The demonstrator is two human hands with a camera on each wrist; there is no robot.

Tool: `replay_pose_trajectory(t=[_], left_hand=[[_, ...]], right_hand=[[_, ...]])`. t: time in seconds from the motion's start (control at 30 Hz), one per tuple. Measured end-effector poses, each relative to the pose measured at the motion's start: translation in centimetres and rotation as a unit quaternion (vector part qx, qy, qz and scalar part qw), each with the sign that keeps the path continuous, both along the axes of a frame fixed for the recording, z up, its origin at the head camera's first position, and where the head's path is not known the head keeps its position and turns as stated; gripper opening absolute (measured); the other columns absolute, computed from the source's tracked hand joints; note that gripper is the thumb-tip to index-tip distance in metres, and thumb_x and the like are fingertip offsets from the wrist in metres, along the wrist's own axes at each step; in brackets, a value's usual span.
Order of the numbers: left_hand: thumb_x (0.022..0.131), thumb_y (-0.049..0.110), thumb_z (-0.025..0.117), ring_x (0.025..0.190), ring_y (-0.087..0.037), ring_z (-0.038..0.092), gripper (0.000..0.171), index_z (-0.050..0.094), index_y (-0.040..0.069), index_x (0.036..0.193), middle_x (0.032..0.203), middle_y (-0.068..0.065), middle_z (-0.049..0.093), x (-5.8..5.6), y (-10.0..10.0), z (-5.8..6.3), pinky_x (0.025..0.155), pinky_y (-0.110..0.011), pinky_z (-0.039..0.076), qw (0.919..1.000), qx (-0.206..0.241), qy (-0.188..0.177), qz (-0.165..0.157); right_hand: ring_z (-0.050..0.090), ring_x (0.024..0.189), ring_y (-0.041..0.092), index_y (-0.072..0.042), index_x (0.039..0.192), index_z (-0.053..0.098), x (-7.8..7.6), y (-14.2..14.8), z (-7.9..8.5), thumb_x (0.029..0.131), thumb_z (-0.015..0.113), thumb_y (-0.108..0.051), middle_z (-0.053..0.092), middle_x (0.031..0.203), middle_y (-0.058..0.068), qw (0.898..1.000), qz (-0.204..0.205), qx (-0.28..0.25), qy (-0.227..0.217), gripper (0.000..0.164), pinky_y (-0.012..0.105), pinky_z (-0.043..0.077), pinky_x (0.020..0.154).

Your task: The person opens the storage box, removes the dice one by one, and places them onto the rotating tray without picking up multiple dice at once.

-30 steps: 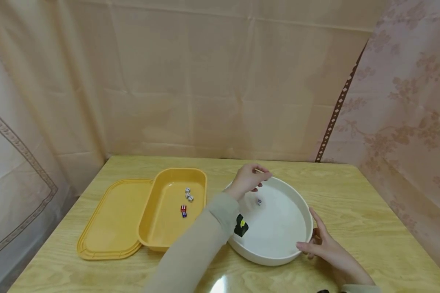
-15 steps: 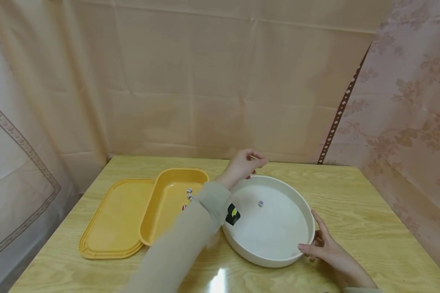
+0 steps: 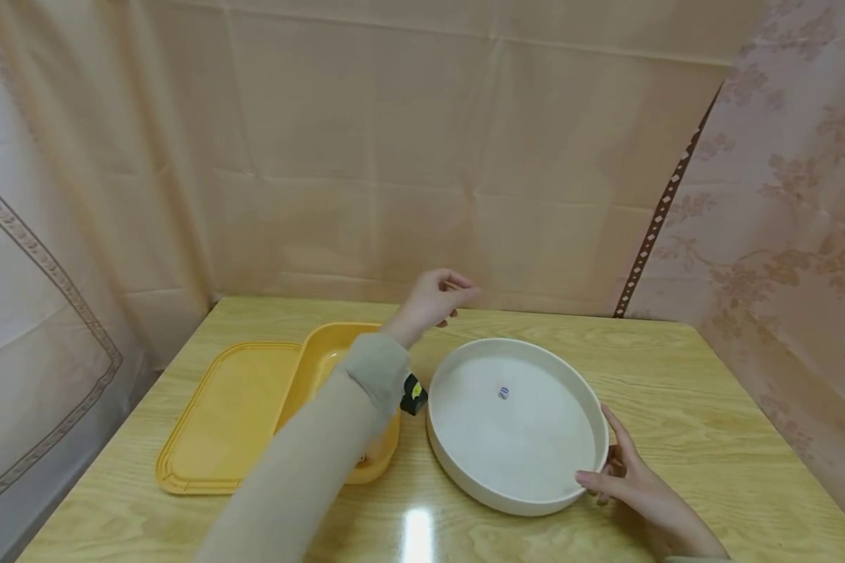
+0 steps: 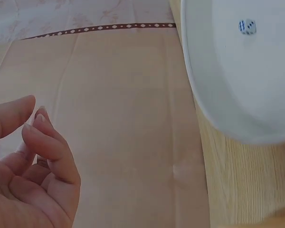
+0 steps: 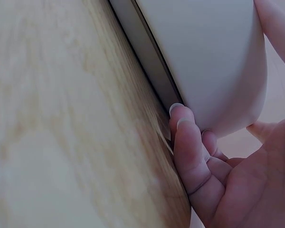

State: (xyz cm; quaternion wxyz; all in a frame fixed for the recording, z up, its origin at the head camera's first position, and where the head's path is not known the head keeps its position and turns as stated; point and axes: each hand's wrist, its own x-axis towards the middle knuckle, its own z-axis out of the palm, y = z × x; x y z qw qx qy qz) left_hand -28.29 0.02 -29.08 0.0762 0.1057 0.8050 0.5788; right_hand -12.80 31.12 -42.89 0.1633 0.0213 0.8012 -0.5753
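Observation:
My left hand [image 3: 433,301] hovers beyond the yellow box, left of the white round tray [image 3: 517,446]. In the left wrist view its fingers curl loosely, thumb tip close to the fingertips, and no object shows between them. My right hand [image 3: 630,477] grips the tray's right side, thumb at the rim; in the right wrist view, curled fingers [image 5: 190,147] touch its outer wall near the base. White dice [image 4: 247,27] with blue and dark dots lie in the tray; whether there is one or two is hard to tell.
A yellow box [image 3: 387,461] stands left of the tray, largely hidden by the left sleeve; a bit of red shows inside. Its yellow lid [image 3: 225,414] lies flat at the far left of the wooden table [image 3: 704,438]. A beige curtain [image 3: 422,156] hangs behind.
My left hand has moved from above the tray leftward and away, past the tray's rim. The sleeve now covers most of the yellow box and its dice. My right hand keeps its grip.

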Motion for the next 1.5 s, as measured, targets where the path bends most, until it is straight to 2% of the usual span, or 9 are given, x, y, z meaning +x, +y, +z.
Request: replay_pose_trajectory(t=[0.17,0.3,0.63,0.87,1.03,1.17,1.33,1.5], left_hand=[[0.095,0.028,0.068,0.070,-0.014,0.053,0.028,0.065,0.009,0.115,0.088,0.000,0.059,0.1,-1.4,0.2,0.056,-0.023,0.045,0.9999,-0.008,-0.005,0.013],[0.093,0.032,0.069,0.068,-0.012,0.053,0.030,0.065,0.010,0.113,0.091,-0.003,0.061,0.1,-2.7,-0.3,0.056,-0.023,0.046,0.9994,-0.007,-0.018,0.029],[0.095,0.029,0.067,0.072,-0.015,0.055,0.029,0.063,0.008,0.115,0.096,-0.004,0.063,0.3,-6.2,-3.1,0.067,-0.032,0.050,0.9962,-0.021,-0.050,0.068],[0.095,0.027,0.067,0.077,-0.018,0.058,0.029,0.063,0.007,0.115,0.096,-0.006,0.063,0.2,-7.5,-5.6,0.063,-0.027,0.047,0.9928,-0.030,-0.078,0.085],[0.097,0.026,0.064,0.072,-0.014,0.056,0.028,0.061,0.005,0.115,0.096,-0.006,0.064,0.2,-8.4,-6.9,0.059,-0.023,0.045,0.9905,-0.025,-0.098,0.094],[0.099,0.025,0.060,0.066,-0.012,0.053,0.030,0.057,0.001,0.118,0.106,-0.012,0.066,0.2,-9.3,-8.2,0.059,-0.026,0.046,0.9889,-0.025,-0.110,0.097],[0.097,0.027,0.065,0.061,-0.009,0.049,0.040,0.057,-0.003,0.122,0.106,-0.015,0.064,0.2,-10.1,-9.5,0.057,-0.023,0.044,0.9873,-0.048,-0.117,0.096],[0.093,0.026,0.069,0.066,-0.011,0.050,0.043,0.057,-0.003,0.122,0.112,-0.016,0.061,0.4,-10.8,-10.3,0.057,-0.023,0.044,0.9847,-0.084,-0.108,0.107]], right_hand=[[0.051,0.082,0.014,-0.030,0.156,-0.017,0.1,0.0,0.0,0.089,0.072,-0.016,0.046,0.105,0.010,1.000,-0.006,0.002,0.002,0.113,0.027,0.051,0.070],[0.051,0.082,0.014,-0.030,0.156,-0.017,0.1,-0.1,-0.1,0.088,0.073,-0.015,0.047,0.107,0.010,1.000,-0.007,-0.002,0.004,0.114,0.027,0.050,0.070],[0.051,0.080,0.014,-0.030,0.157,-0.014,0.0,0.1,-0.2,0.088,0.073,-0.014,0.049,0.100,0.007,1.000,-0.006,-0.010,0.008,0.112,0.027,0.050,0.069],[0.052,0.078,0.014,-0.027,0.157,-0.017,-0.1,0.4,-0.3,0.089,0.072,-0.014,0.047,0.103,0.009,1.000,0.004,0.001,0.015,0.113,0.028,0.052,0.068],[0.053,0.080,0.015,-0.028,0.157,-0.017,0.0,0.3,-0.1,0.088,0.073,-0.016,0.047,0.103,0.009,1.000,-0.003,0.002,0.004,0.114,0.028,0.052,0.069],[0.053,0.081,0.017,-0.029,0.157,-0.016,-0.1,0.2,0.0,0.088,0.074,-0.017,0.046,0.107,0.013,1.000,-0.010,0.002,0.000,0.114,0.029,0.052,0.068],[0.054,0.084,0.017,-0.027,0.157,-0.015,-0.1,0.2,0.1,0.088,0.073,-0.016,0.047,0.116,0.019,1.000,-0.008,-0.008,0.007,0.112,0.029,0.053,0.066],[0.055,0.084,0.017,-0.026,0.157,-0.015,-0.1,0.4,0.0,0.088,0.072,-0.016,0.048,0.115,0.020,1.000,-0.004,-0.009,0.009,0.111,0.030,0.053,0.066]])
